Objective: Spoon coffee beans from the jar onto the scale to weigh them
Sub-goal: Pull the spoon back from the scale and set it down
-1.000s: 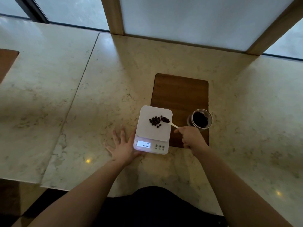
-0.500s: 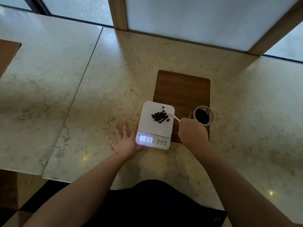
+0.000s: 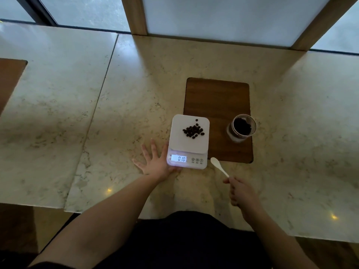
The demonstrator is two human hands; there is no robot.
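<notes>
Near the worktop's (image 3: 136, 98) front edge: white scale (image 3: 188, 141), display lit, small heap of coffee beans (image 3: 193, 131) on its platform, one bean apart toward the back. Left hand (image 3: 155, 164): flat on the worktop, fingers spread, thumb side touching the scale's front-left corner. Right hand (image 3: 241, 193): fingers closed on the handle of a white spoon (image 3: 218, 165), bowl empty, just beside the scale's front-right corner. Jar (image 3: 241, 128): open, beans inside, upright at the right edge of a wooden board (image 3: 217, 100).

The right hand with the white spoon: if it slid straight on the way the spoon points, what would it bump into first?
Probably the scale. The right hand aims the spoon up and leftward, its bowl just beside the scale's near right corner. Height is unclear, so it might pass over the edge toward the coffee beans.
</notes>
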